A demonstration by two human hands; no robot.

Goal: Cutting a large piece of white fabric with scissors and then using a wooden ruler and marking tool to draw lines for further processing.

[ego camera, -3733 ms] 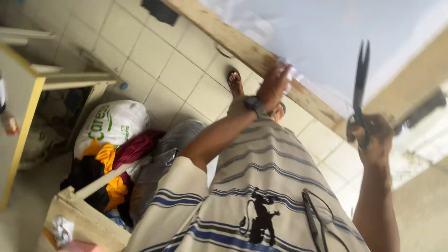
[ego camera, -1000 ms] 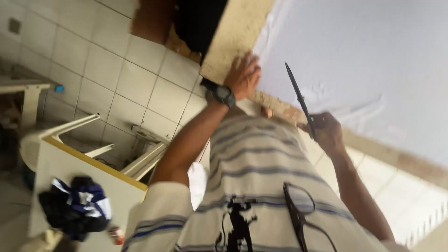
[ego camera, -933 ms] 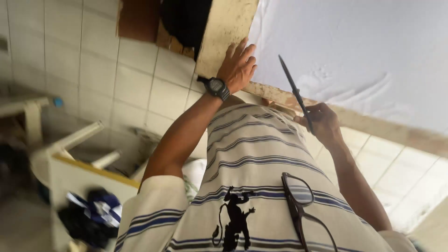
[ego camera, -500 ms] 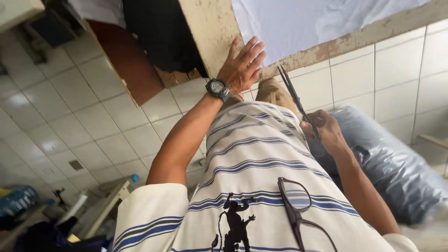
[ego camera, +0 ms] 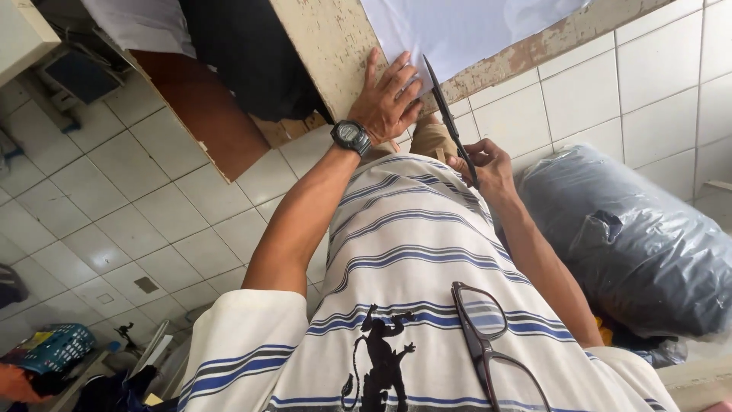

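My left hand [ego camera: 390, 98], with a black watch [ego camera: 350, 136] on the wrist, presses flat on the near edge of a worn wooden table [ego camera: 328, 46], its fingertips on a white fabric sheet [ego camera: 465, 27]. My right hand [ego camera: 486, 164] grips the handles of long black scissors [ego camera: 450, 122]. The blades are together and point up to the fabric's near edge, beside my left fingers.
A big bundle wrapped in clear plastic [ego camera: 633, 236] lies on the tiled floor to the right. Dark cloth [ego camera: 252, 53] hangs under the table. Glasses [ego camera: 488, 343] hang from my striped shirt. A blue basket [ego camera: 49, 347] sits at the lower left.
The view has swung down and round the table. My left hand stays on the table edge. The scissors have come closer to the fabric's edge and my left fingers.
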